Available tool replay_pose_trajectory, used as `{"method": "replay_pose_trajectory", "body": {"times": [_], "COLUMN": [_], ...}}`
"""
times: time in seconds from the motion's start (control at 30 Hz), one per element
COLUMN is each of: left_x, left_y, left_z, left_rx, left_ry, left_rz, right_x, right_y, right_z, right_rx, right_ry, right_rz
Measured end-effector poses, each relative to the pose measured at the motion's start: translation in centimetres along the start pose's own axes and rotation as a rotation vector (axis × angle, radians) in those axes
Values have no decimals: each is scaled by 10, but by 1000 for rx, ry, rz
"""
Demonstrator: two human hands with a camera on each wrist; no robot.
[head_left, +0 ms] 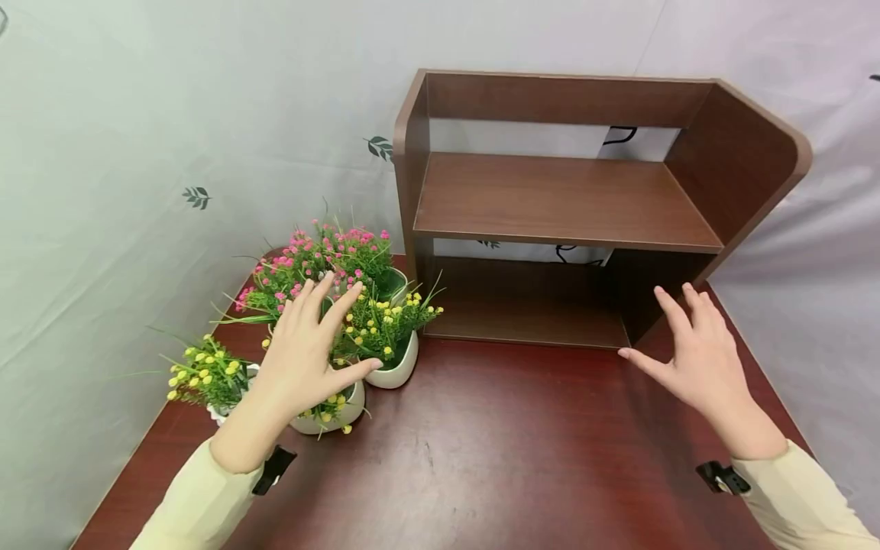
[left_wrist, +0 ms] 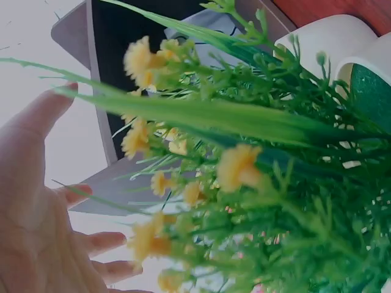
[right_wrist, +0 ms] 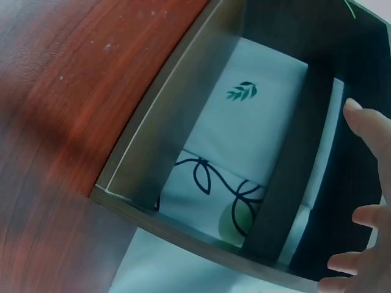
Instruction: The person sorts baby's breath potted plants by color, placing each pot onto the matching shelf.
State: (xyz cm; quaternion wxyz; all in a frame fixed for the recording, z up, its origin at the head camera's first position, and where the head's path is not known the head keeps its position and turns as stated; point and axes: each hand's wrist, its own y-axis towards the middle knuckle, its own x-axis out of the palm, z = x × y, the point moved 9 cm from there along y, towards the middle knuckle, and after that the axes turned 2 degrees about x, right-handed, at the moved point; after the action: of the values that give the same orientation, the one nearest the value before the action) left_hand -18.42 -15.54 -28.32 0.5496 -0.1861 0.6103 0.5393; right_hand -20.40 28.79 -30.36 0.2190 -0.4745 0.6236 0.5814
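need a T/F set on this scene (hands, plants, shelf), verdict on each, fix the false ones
1. Neither the left hand nor the right hand is holding anything. True.
2. The brown shelf unit has three levels. False: it has two.
3. The potted plants are grouped by the left end of the shelf unit. True.
4. Every bloom is yellow. False: pink blooms show behind the yellow blooms.
5. The right hand is the one nearer the potted plants. False: the left hand is.
6. The potted plants stand on a dark red table. True.
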Motion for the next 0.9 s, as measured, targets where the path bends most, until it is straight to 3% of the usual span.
{"method": "replay_pose_trajectory", "body": {"times": [0.33, 0.57, 0.8, 0.9], "left_x": [-18, -29, -37, -41], "left_y": [-15, -30, -47, -57], "left_z": [-4, -2, 5, 3], "left_rx": [-50, -40, 74, 75], "left_ry": [-25, -44, -64, -70], "left_rz": [52, 108, 285, 347], "right_x": [-15, -34, -51, -53], "right_y": [1, 4, 14, 19], "right_z": [13, 13, 11, 12], "right_rx": [145, 148, 69, 63], "right_ry": [130, 200, 231, 249], "right_rz": [82, 234, 421, 464]}}
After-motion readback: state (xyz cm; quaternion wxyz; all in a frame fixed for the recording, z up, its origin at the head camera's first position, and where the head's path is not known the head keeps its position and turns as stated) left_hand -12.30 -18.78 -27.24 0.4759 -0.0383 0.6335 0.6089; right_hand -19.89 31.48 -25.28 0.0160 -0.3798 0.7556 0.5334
